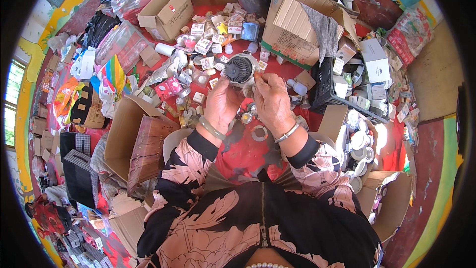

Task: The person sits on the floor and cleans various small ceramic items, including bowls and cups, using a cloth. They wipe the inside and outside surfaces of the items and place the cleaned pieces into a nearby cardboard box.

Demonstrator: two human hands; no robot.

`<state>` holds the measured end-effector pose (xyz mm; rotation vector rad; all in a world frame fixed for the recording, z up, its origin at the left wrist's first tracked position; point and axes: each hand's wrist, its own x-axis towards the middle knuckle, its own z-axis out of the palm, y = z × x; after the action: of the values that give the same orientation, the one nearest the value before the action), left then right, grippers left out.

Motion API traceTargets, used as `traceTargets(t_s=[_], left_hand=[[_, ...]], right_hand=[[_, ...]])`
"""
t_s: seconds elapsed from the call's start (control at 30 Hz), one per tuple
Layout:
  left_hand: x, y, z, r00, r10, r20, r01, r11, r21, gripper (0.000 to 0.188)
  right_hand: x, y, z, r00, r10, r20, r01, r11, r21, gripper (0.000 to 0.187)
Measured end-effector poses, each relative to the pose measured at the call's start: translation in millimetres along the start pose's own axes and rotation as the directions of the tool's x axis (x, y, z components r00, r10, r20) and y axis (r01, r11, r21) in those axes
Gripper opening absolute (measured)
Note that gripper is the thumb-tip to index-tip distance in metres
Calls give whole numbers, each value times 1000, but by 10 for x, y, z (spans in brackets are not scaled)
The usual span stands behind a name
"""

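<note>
While left-hand fingers [223,88] hold a black finned disc [239,69] | right-hand fingers [263,85] pinch its pale rim [255,64]

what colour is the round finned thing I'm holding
The round finned thing is mostly black, pale grey at the edge; the head view shows it best.

The floor [240,156] is red, with dark grey patches. A black crate [323,88] sits on it. Just left of the crate lies a small white tube-shaped thing [297,87]. Behind the crate stands a big brown box [287,32]. Lots of little white boxes [203,46] are spread out farther left of the crate and a bit behind it. A flat pale ring [254,133] lies left of the crate, nearer the front. Well to the crate's left stands an open brown box [151,151].
</note>
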<state>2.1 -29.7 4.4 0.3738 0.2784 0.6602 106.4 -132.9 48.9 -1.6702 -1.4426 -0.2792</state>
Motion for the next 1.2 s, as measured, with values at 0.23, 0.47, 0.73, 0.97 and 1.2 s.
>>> traceTargets(t_s=[0.23, 0.47, 0.73, 0.97, 1.2], left_hand=[[62, 72, -244, 997, -68, 34, 70, 997, -36, 37], [7, 73, 68, 999, 39, -28, -41, 995, -95, 33], [-41, 93, 96, 1000, 23, 12, -22, 995, -98, 35], [-57, 59, 160, 995, 100, -24, -102, 991, -88, 22], [22, -46, -5, 993, 106, -54, -109, 992, -64, 17]], right_hand=[[-20, 100, -93, 911, -107, 399, -133, 839, 528, 23], [177, 500, -359, 722, 621, 304, -557, 261, 789, 18], [146, 490, -211, 753, 601, 268, -578, 410, 705, 18], [170, 326, -58, 828, 555, 82, -461, 589, 663, 18], [80, -3, 130, 993, -98, 68, 89, 988, 123, 23]])
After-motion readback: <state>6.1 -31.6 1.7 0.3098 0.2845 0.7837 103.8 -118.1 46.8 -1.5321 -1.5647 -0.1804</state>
